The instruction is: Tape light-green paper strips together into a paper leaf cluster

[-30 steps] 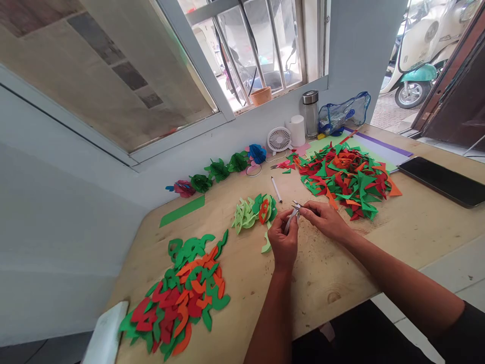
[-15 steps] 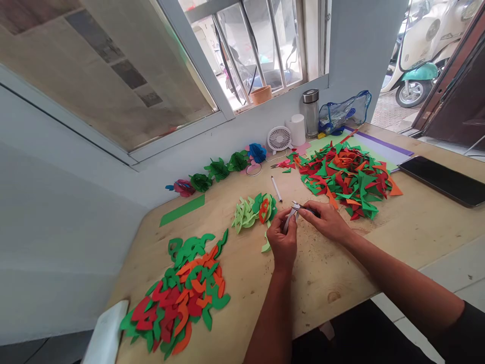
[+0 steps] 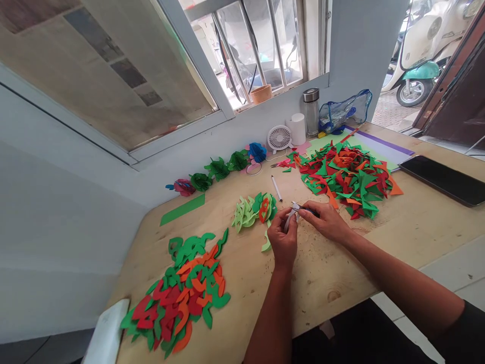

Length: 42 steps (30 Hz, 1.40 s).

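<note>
In my left hand [image 3: 282,240], a small whitish piece of paper [image 3: 289,221] is pinched between thumb and fingers. My right hand [image 3: 328,221] is closed round small dark-handled scissors [image 3: 309,210], whose blades meet the paper's upper edge. Both hands are close together above the table. Just left of them lies a cluster of light green paper cut-outs [image 3: 244,215], with darker green and red-orange pieces [image 3: 264,208] at its right side. A curved light green strip [image 3: 265,242] shows beside my left hand. Behind the hands lies a white pen [image 3: 277,189].
Curved green, red and orange cut-outs [image 3: 189,288] lie front left; a heap of paper scraps [image 3: 346,177] lies right. Along the wall stand paper flowers [image 3: 219,170], a small fan [image 3: 279,138] and a glass bottle [image 3: 311,114]. A phone [image 3: 445,179] lies far right.
Hardly anything differs. The blades and the paper between my hands have shifted very slightly; both hands stay in the same place.
</note>
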### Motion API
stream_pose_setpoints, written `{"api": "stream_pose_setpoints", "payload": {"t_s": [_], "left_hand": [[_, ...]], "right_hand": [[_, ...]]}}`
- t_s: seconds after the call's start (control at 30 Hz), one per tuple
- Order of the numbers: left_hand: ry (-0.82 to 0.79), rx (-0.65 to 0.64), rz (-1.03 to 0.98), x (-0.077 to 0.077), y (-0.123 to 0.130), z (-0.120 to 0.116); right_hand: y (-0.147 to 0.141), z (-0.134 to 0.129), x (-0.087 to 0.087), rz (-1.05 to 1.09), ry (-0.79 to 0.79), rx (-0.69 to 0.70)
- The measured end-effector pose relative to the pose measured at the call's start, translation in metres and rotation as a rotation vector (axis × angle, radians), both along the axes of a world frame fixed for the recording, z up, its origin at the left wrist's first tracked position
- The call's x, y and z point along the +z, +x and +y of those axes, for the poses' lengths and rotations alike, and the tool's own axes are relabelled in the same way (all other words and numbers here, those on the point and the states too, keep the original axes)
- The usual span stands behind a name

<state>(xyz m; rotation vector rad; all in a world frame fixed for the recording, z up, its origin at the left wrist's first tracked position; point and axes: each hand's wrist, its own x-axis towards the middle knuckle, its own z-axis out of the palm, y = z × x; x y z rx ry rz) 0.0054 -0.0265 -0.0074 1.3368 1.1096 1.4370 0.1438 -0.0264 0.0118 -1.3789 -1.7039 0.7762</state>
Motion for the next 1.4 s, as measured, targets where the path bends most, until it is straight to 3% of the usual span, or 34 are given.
{"api": "stream_pose_setpoints", "payload": {"t_s": [0.4, 0.87, 1.2, 1.4], "left_hand": [[0.011, -0.012, 0.002, -0.0002, 0.0001, 0.0002], [0.019, 0.022, 0.085, -0.0021, 0.0, 0.0008], [0.125, 0.051, 0.283, -0.0004, 0.0007, -0.0011], [0.244, 0.15, 0.417, 0.0028, 0.0013, -0.0026]], "right_hand": [[-0.0004, -0.0004, -0.0008, -0.027, 0.049, -0.022], [-0.0008, -0.0017, -0.0025, -0.237, 0.083, -0.157], [-0.0046, -0.0062, -0.0036, -0.496, 0.169, -0.311], [0.0038, -0.002, -0.004, -0.573, 0.156, -0.392]]}}
